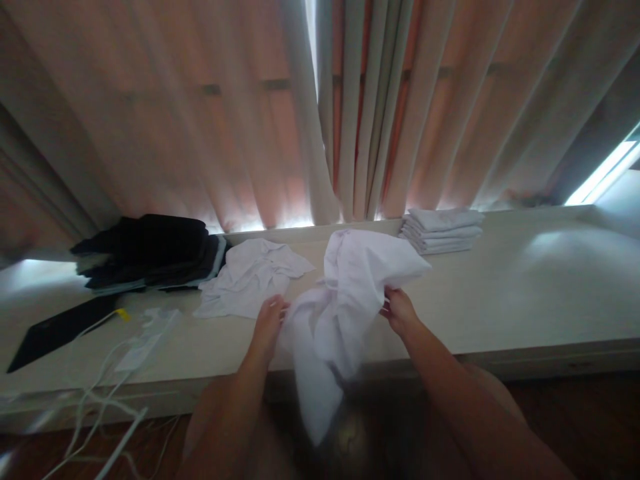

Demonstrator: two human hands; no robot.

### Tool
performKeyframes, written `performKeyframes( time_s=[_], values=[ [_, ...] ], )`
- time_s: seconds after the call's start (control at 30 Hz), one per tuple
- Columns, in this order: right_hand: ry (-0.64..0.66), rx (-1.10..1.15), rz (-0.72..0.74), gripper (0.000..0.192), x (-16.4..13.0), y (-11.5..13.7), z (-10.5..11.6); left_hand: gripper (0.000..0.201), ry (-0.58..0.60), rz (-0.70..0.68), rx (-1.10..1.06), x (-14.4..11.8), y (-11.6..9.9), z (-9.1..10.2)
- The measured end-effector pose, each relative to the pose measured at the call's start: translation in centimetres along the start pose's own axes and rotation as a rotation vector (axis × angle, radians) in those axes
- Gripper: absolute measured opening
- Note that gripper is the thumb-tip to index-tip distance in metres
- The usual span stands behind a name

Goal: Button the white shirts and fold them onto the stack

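White cloth (350, 287) hangs rumpled over the worktop's (520, 300) near middle, its sides apparently pinched by left hand (271, 318) and right hand (401, 312). A folded stack (442, 233) sits far right; this piece and the crumpled cloth (250, 279) leftward remain unfolded.

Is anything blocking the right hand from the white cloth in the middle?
Nothing visible is: the right hand touches the side of the white cloth. The folded white stack sits farther back, not between them.

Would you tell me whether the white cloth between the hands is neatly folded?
Not folded: the white cloth hangs bunched, its lower end dangling loose.
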State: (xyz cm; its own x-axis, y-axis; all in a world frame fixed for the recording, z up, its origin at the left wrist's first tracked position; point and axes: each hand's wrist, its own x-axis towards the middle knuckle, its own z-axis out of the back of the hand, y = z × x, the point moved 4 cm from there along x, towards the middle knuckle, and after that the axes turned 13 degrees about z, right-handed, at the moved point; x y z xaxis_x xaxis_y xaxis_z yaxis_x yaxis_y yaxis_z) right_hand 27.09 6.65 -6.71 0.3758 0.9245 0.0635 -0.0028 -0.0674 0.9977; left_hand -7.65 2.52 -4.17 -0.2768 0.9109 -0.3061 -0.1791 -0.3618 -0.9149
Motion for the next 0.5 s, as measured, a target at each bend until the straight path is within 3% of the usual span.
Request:
performKeyframes(
  time_s=[0.07,0.13,0.2,0.33,0.43,0.5],
  values=[
    [-0.031,-0.117,-0.018,0.033,-1.0,-1.1,0.9,0.034,-0.07,-0.032,0.111,1.2,0.9,0.9],
    [-0.067,-0.243,0.032,0.035,-2.3,-1.8,1.6,0.035,-0.082,-0.076,0.225,1.2,2.7,0.4],
    [-0.038,-0.343,0.129,0.036,-3.9,-2.0,1.0,0.041,-0.057,-0.119,0.315,0.5,4.7,-1.4],
    [0.216,-0.487,0.246,0.023,-6.9,-2.6,-3.0,0.06,0.042,-0.187,0.639,-1.7,7.7,-6.2],
    [0.318,-0.565,0.246,0.019,-8.4,-3.6,-5.2,0.036,0.104,-0.196,0.856,-2.6,8.6,-7.7],
    [0.344,-0.579,0.226,0.017,-8.8,-4.3,-5.6,0.02,0.103,-0.174,0.841,-2.7,8.6,-7.4]
  ],
)
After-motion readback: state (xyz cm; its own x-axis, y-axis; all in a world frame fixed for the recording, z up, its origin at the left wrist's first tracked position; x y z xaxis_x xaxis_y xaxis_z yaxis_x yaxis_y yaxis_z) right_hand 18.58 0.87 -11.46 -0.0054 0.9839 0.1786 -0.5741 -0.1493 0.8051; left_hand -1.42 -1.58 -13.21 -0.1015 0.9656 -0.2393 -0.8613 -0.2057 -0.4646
